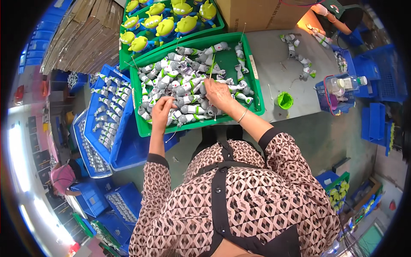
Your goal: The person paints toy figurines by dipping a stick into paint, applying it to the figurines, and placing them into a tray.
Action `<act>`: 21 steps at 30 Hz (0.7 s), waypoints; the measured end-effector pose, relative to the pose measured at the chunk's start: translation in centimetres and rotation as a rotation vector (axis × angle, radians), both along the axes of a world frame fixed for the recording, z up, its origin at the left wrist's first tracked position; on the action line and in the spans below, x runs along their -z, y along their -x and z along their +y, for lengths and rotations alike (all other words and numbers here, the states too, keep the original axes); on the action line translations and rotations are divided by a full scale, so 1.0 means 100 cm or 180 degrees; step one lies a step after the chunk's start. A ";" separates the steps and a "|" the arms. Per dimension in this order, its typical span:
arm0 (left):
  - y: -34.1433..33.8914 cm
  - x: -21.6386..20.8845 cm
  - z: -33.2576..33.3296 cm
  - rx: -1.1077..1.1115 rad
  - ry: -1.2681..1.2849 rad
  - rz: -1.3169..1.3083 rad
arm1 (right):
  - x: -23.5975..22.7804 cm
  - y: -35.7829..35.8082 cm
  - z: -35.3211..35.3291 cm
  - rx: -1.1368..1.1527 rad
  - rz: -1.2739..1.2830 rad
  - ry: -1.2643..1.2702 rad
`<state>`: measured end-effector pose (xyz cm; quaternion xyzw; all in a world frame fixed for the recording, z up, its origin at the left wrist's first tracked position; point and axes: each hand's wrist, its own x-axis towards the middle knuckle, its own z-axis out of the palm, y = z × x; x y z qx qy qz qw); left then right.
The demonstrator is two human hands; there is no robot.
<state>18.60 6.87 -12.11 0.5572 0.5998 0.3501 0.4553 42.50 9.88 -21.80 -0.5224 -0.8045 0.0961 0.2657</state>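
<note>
In front of me a green tray (257, 105) is heaped with white, grey and green plastic toy figure parts (165, 77). My right hand (219, 95) is over the right part of the heap, its fingers closed around a thin yellow-green stick (212, 64) that points up and away. What lies under those fingers is hidden. My left hand (161, 112) is at the near left of the heap, thumb and fingertips pressed together beside the toy parts. Whether anything small is in that pinch cannot be made out.
Right of the tray, a bright green cup (284, 100) and loose toy parts (306, 66) are on the grey table (274, 55). A basket (336, 96) holds bottles. Yellow-green toy figures (165, 26) fill another tray behind. Blue trays (92, 137) stand left; another person's hand (319, 9) shows far right.
</note>
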 end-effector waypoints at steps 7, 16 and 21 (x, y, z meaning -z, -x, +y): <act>-0.027 -0.011 0.037 0.0593 0.0039 -0.0204 | -0.032 -0.028 -0.020 0.0351 -0.0077 0.0263; -0.074 0.007 0.054 0.1547 0.0267 -0.0814 | -0.095 -0.047 -0.097 0.0468 0.0929 -0.0981; -0.083 0.011 0.065 0.2674 0.0537 -0.0908 | -0.111 -0.031 -0.122 0.0447 0.1034 -0.1204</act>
